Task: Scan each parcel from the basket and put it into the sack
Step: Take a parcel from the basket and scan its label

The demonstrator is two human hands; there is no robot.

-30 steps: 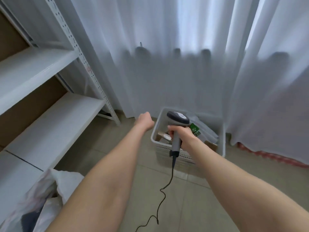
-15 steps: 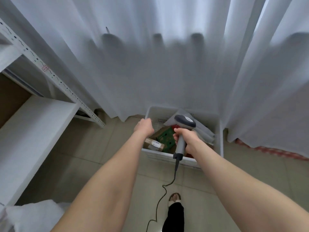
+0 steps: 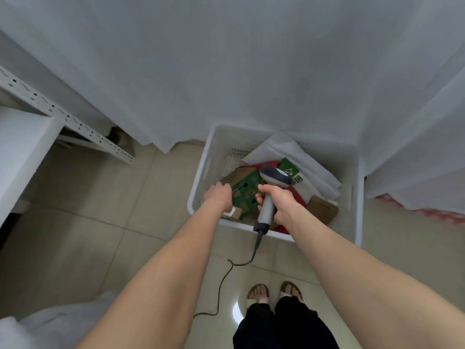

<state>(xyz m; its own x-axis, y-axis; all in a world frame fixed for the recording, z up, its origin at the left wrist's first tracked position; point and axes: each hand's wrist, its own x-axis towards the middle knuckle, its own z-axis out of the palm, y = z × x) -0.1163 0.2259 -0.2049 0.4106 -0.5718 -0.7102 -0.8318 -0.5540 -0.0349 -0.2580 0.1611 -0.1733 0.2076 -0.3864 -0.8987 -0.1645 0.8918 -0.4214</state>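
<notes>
far left of the left hand [image 3: 218, 197]: white shelf [image 3: 22, 144] with a perforated upright [image 3: 65, 114], cut off by the frame edge. low and left of the left forearm: crumpled white sack [image 3: 37, 323], only partly in view, mouth not made out. bare tiled floor [image 3: 100, 197] between shelf and basket, open room there. left hand reaching down over the near-left rim of the white basket [image 3: 358, 222], fingers curled under and hidden, so cannot tell whether gripping anything; knuckles just beside a green-printed carton [image 3: 245, 188]. just under the left wrist: small brown parcel [image 3: 234, 213] with a white label, mostly covered. right hand [image 3: 279, 204] wrapped tight around the grey handle of a barcode scanner [image 3: 274, 176], dark head over the basket contents, facing away. cable [image 3: 221, 280] trailing from the handle base down across the floor between the forearms. beyond the right hand: white mailer bags [image 3: 297, 153] leaning on the far wall, a green-and-white pack [image 3: 292, 170] half hidden by the scanner head, red item under the right wrist, hard to identify. right of the right hand: brown box [image 3: 323, 212] near the right wall. white curtain [image 3: 226, 71] hanging over the far rim. below the hands: sandalled feet [image 3: 274, 294].
</notes>
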